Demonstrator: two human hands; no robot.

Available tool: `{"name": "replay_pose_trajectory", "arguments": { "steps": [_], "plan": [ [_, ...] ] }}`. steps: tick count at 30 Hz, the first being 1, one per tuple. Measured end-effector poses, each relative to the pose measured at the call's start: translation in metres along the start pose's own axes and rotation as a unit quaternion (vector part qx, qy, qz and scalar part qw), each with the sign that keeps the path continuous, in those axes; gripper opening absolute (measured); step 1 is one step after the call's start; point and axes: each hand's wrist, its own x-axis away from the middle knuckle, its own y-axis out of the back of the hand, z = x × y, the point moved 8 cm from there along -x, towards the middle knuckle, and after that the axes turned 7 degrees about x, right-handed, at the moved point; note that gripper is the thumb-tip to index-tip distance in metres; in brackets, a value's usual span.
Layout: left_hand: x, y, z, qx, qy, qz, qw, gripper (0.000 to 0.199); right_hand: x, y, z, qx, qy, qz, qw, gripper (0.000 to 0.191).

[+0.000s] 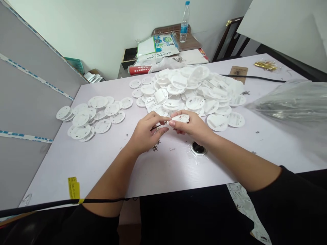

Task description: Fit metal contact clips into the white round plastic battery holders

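Note:
My right hand (pixel 187 124) is closed on a white round plastic disc (pixel 182 118), held tilted above the table. My left hand (pixel 150 131) pinches a thin dark stick-like tool (pixel 158 126), its tip close to the disc's left edge; its exact kind is hard to make out. Just below my left hand lie some small metal pieces (pixel 155 147) on the table. A black round piece with a pale rim (pixel 198 148) sits under my right wrist. Behind my hands rises a large heap of similar white discs (pixel 176 83).
A smaller group of white discs (pixel 81 119) lies left on the white table (pixel 102 163). At right rests a clear plastic bag (pixel 286 102). Farther back are a water bottle (pixel 184 23), a brown card (pixel 238 72) and gold-coloured parts (pixel 265 65). A black cable (pixel 102 200) crosses the front left edge.

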Motion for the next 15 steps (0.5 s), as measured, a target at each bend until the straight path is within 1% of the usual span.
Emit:
{"name": "replay_pose_trajectory", "arguments": {
  "steps": [2,3,4,6,8,10,11,13,15],
  "plan": [
    [-0.001,0.000,-0.001,0.037,-0.004,-0.018,0.999,0.013,0.002,-0.016,-0.002,-0.104,-0.025,0.077,0.991,0.052],
    [-0.001,-0.001,-0.001,0.056,-0.003,-0.022,0.998,0.009,0.003,-0.024,-0.004,-0.133,-0.038,0.111,0.984,0.053],
    [-0.001,-0.002,0.000,0.073,-0.001,-0.022,0.997,0.007,0.004,-0.029,-0.006,-0.150,-0.052,0.133,0.978,0.055],
    [-0.001,-0.004,0.006,0.114,0.022,-0.022,0.993,0.008,0.004,-0.034,-0.011,-0.157,-0.069,0.152,0.973,0.059],
    [0.001,-0.006,0.017,0.181,0.076,-0.020,0.980,0.014,0.003,-0.032,-0.012,-0.141,-0.060,0.141,0.978,0.064],
    [0.004,-0.010,0.028,0.261,0.139,-0.012,0.955,0.022,0.001,-0.027,-0.009,-0.098,-0.020,0.117,0.988,0.068],
    [0.006,-0.013,0.031,0.294,0.160,-0.007,0.942,0.026,0.001,-0.025,-0.006,-0.072,0.003,0.103,0.992,0.070],
    [0.007,-0.015,0.033,0.331,0.176,0.000,0.927,0.032,0.003,-0.021,-0.001,-0.025,0.042,0.080,0.996,0.074],
    [0.007,-0.015,0.032,0.339,0.170,0.001,0.925,0.033,0.004,-0.020,0.002,0.002,0.063,0.065,0.996,0.077]
  ]
}}
